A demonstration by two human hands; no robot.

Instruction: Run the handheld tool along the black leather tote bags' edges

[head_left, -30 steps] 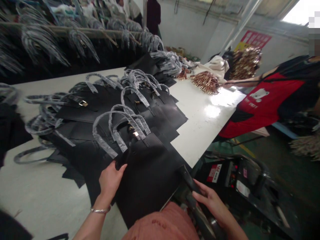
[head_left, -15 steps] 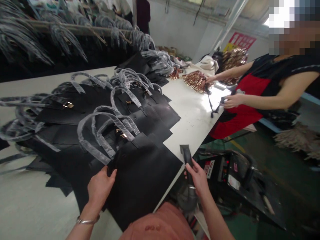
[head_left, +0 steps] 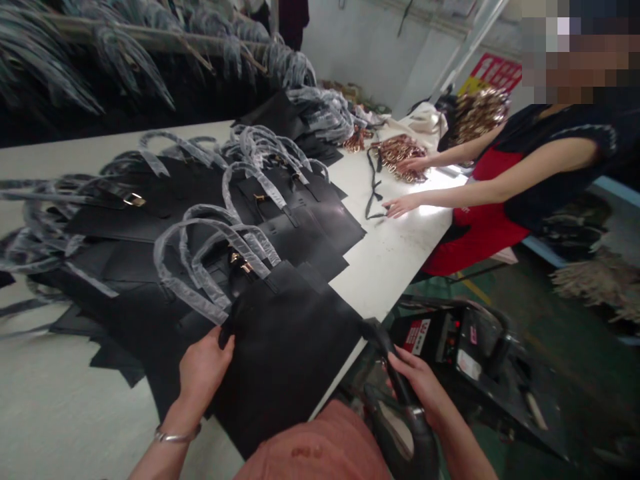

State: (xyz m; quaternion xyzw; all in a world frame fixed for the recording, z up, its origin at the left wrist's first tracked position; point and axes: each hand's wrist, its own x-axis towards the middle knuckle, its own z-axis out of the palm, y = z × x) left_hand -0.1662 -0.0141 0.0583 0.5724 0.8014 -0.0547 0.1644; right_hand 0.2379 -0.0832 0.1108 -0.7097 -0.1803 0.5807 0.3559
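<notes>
My left hand (head_left: pixel 205 369) pinches the near-left edge of a black leather-like bag panel (head_left: pixel 295 347), which lies on top of a pile on the white table. Just above this hand, plastic-wrapped bag handles (head_left: pixel 195 280) arch up, with a gold clasp (head_left: pixel 243 262) between them. My right hand (head_left: pixel 423 383) is closed around a black hose nozzle (head_left: pixel 395 360) at the panel's right corner. The nozzle's flat end points at that corner; whether it touches cannot be made out. Its ribbed hose (head_left: pixel 425 443) curves down beside my body.
Several more black bag pieces (head_left: pixel 165 193) with wrapped handles cover the table's left side. A black machine (head_left: pixel 450 333) with red lights stands at the right. Across the table, a co-worker in a red apron (head_left: pixel 493 177) reaches toward brown straps with gold hooks (head_left: pixel 403 157) and a black cord (head_left: pixel 371 190).
My right hand has moved down and right, and the nozzle has tilted over the panel's corner. My left hand keeps its grip. The co-worker's hand has laid the black cord on the table.
</notes>
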